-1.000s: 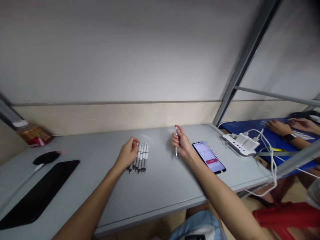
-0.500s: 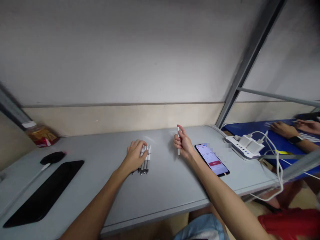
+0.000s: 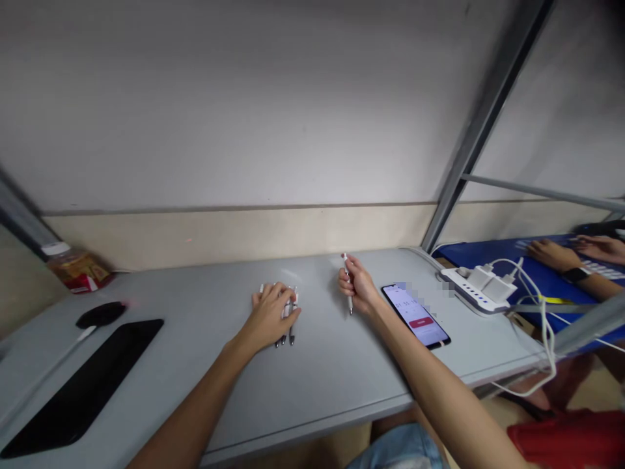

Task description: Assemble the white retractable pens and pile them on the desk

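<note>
Nearest, at the bottom, blue cloth point(image 3: 405, 449) covers the person's lap below the front edge of the grey desk point(image 3: 332, 371), and a red object point(image 3: 566, 440), blurred, stands at the lower right. On the desk's left part lies a flat black slab point(image 3: 88, 384), with a dark rounded device point(image 3: 100, 315) just beyond it, joined to a white cable point(image 3: 46, 371).

Farther in, the left hand point(image 3: 272, 314) drapes over a row of white-and-grey pens point(image 3: 291, 335) lying side by side on the desk. Its fingers curve across them, with dark ends pointing toward the person; whether it grips any, I cannot tell. To its right, well apart, the right hand point(image 3: 360, 286) is clenched around a single pen point(image 3: 350, 303), point downward and slightly tilted. Whether the point meets the desk is unclear.

Beside the right forearm lies a phone point(image 3: 415, 311), screen lit. Beyond it to the right sits a white power strip point(image 3: 471, 293) with plugs in it. At the far left rests a jar point(image 3: 78, 268) with a white lid. Past a metal post point(image 3: 466, 163), a co-worker's hands point(image 3: 551, 254) are over a blue surface point(image 3: 508, 251). The pale wall point(image 3: 244, 111) stands behind everything.
</note>
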`<state>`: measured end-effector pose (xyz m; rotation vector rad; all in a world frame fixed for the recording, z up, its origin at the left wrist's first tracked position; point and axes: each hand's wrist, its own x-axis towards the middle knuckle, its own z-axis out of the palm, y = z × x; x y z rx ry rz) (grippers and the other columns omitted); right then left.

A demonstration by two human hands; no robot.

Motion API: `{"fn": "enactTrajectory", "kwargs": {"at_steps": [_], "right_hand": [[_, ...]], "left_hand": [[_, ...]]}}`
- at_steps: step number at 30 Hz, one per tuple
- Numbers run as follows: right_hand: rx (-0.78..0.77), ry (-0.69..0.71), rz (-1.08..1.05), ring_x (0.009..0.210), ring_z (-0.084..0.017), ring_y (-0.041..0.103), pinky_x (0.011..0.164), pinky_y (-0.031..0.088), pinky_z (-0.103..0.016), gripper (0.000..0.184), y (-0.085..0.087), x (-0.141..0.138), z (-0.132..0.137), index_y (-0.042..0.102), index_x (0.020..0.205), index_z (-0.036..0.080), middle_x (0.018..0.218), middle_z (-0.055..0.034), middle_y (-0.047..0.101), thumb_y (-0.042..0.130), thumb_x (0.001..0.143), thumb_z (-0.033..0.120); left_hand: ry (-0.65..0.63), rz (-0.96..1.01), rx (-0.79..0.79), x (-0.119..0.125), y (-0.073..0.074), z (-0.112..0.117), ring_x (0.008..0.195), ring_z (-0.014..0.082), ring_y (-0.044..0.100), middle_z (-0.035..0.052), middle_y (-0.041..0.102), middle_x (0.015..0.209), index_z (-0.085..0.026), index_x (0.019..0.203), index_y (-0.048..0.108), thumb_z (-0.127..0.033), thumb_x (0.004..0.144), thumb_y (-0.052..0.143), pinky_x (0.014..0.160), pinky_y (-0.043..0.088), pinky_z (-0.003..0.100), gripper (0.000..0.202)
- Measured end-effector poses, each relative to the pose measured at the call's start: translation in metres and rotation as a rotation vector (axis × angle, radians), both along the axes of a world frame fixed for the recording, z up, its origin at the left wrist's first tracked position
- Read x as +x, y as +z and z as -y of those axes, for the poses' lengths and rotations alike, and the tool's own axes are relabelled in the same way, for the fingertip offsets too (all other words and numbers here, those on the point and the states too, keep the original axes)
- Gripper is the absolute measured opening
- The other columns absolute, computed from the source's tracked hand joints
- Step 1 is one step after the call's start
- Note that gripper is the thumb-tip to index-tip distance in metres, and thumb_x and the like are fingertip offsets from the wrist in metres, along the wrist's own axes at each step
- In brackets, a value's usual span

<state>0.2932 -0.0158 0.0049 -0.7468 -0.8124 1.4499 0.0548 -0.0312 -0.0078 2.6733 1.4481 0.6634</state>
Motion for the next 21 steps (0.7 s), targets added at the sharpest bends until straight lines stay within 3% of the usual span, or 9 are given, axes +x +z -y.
{"fn": "enactTrajectory", "kwargs": {"at_steps": [3, 5, 9, 13, 18, 21], "right_hand": [[-0.012, -0.01, 0.278, 0.043, -0.007, 0.037, 0.04, 0.026, -0.017, 0.028, -0.004, 0.0, 0.0, 0.049, 0.101, 0.024, 0.059, 0.0073, 0.045, 0.058, 0.08, 0.04], [0.021, -0.067, 0.611, 0.051, -0.01, 0.048, 0.048, 0.036, -0.021, 0.023, -0.007, 0.0, 0.0, 0.057, 0.099, 0.02, 0.063, 0.0032, 0.052, 0.056, 0.081, 0.035], [0.139, -0.264, 1.31, 0.071, -0.017, 0.057, 0.066, 0.04, -0.028, 0.018, -0.013, 0.003, 0.001, 0.068, 0.089, 0.015, 0.078, -0.0078, 0.065, 0.055, 0.08, 0.023], [0.088, -0.312, 1.476, 0.08, -0.022, 0.06, 0.074, 0.038, -0.033, 0.022, -0.015, 0.006, 0.001, 0.069, 0.096, 0.015, 0.084, -0.0122, 0.068, 0.057, 0.078, 0.019], [-0.093, -0.353, 1.867, 0.095, -0.026, 0.061, 0.083, 0.038, -0.036, 0.025, -0.01, 0.007, 0.001, 0.066, 0.103, 0.019, 0.097, -0.0124, 0.069, 0.052, 0.084, 0.025], [-0.128, -0.328, 1.922, 0.099, -0.027, 0.061, 0.083, 0.039, -0.038, 0.027, -0.007, 0.008, 0.003, 0.067, 0.102, 0.018, 0.104, -0.0144, 0.068, 0.047, 0.087, 0.027]], "left_hand": [[-0.021, -0.009, -0.009, 0.002, 0.001, 0.003, 0.102, 0.0257, 0.046, 0.0045, 0.06, 0.103, -0.025, 0.096, 0.06, -0.036, 0.086, 0.051, 0.082, 0.03, 0.04, 0.017], [-0.044, -0.008, -0.023, 0.003, 0.002, 0.004, 0.103, 0.0261, 0.046, 0.0043, 0.061, 0.103, -0.026, 0.097, 0.062, -0.037, 0.087, 0.051, 0.083, 0.029, 0.04, 0.018], [-0.113, -0.015, -0.044, 0.005, 0.004, 0.007, 0.104, 0.0264, 0.045, 0.0044, 0.063, 0.102, -0.028, 0.102, 0.064, -0.039, 0.088, 0.05, 0.086, 0.027, 0.043, 0.022], [-0.153, -0.03, -0.079, 0.006, 0.005, 0.011, 0.099, 0.0253, 0.046, 0.0039, 0.065, 0.095, -0.028, 0.102, 0.066, -0.037, 0.09, 0.048, 0.087, 0.026, 0.043, 0.024], [-0.167, -0.023, -0.143, 0.008, 0.006, 0.012, 0.093, 0.0239, 0.049, 0.001, 0.062, 0.074, -0.029, 0.107, 0.065, -0.037, 0.088, 0.051, 0.085, 0.025, 0.04, 0.025], [-0.171, -0.014, -0.153, 0.009, 0.005, 0.013, 0.091, 0.0233, 0.05, 0.0, 0.061, 0.068, -0.028, 0.1, 0.067, -0.036, 0.088, 0.052, 0.083, 0.024, 0.039, 0.022]]}}
